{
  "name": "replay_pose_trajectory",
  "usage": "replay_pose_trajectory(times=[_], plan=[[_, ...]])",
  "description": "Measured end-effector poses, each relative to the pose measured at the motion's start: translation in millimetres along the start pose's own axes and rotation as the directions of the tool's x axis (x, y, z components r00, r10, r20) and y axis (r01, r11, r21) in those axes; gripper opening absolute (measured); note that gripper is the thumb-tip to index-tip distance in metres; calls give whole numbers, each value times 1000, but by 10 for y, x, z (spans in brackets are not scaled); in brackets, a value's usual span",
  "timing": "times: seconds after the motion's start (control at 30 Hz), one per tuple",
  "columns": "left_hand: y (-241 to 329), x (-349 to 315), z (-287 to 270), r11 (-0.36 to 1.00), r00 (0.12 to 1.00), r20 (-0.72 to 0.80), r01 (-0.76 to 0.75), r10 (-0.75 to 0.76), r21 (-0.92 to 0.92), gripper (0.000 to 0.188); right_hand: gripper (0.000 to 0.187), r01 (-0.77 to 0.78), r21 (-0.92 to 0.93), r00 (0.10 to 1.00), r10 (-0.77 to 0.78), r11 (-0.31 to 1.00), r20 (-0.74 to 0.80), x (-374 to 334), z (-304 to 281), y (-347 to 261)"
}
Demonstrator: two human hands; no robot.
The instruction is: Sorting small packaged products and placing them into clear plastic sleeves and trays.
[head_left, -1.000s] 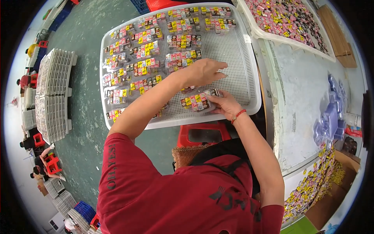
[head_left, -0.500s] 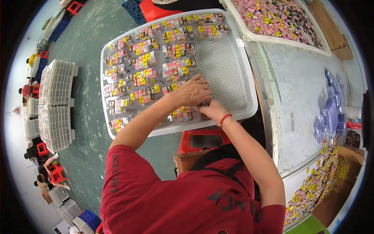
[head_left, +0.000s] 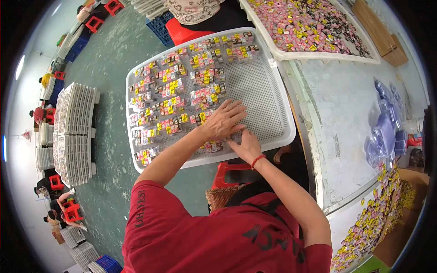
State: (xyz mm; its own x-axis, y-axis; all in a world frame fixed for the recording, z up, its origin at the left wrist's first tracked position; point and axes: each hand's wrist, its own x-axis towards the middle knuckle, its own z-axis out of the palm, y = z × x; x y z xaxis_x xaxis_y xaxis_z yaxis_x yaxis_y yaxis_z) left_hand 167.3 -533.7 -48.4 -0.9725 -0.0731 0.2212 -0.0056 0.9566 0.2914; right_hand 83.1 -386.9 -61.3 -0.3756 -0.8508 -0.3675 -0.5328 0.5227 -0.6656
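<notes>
A white perforated tray (head_left: 273, 119) holds rows of clear plastic packs (head_left: 208, 95) filled with small pink, yellow and black pieces. My left hand (head_left: 222, 121) lies palm down over packs near the tray's front, its fingers stretched and spread. Just to the right, my right hand (head_left: 247, 146), with a red bracelet at the wrist, has its thumb and fingers apart beside the end of the front pack (head_left: 214, 146). That pack is partly covered by my hands, and what lies directly under the fingertips is hidden.
At the back right, a white bin (head_left: 318, 57) holds many loose small pieces. Clear empty plastic shells (head_left: 386, 129) lie on the pale tabletop (head_left: 337, 113); more pieces spill near a cardboard box (head_left: 403, 232). A red stool (head_left: 223, 175) stands before me. Stacked trays (head_left: 75, 132) are left.
My left hand's fingers have spread wider over the packs. The right hand's thumb and fingers show more apart. The whole view has shifted, with the tray lower in it.
</notes>
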Motion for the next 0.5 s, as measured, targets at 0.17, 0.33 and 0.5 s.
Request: replay_pose_trajectory(times=[0.17, 0.33, 0.5], plan=[[-25, 144, 103, 994, 999, 21, 25, -27, 108, 57, 50, 343, -10, 904, -333, 939, -266, -397, -184, 127], [-101, 139, 110, 989, 967, 217, 122, -137, 81, 66, 51, 341, 114, 918, -304, 933, -253, -872, -555, 186], [481, 806, -63, 994, 994, 12, -107, 107, -19, 63, 46, 345, 295, 928, -277, 891, -250, -1460, -890, 546]])
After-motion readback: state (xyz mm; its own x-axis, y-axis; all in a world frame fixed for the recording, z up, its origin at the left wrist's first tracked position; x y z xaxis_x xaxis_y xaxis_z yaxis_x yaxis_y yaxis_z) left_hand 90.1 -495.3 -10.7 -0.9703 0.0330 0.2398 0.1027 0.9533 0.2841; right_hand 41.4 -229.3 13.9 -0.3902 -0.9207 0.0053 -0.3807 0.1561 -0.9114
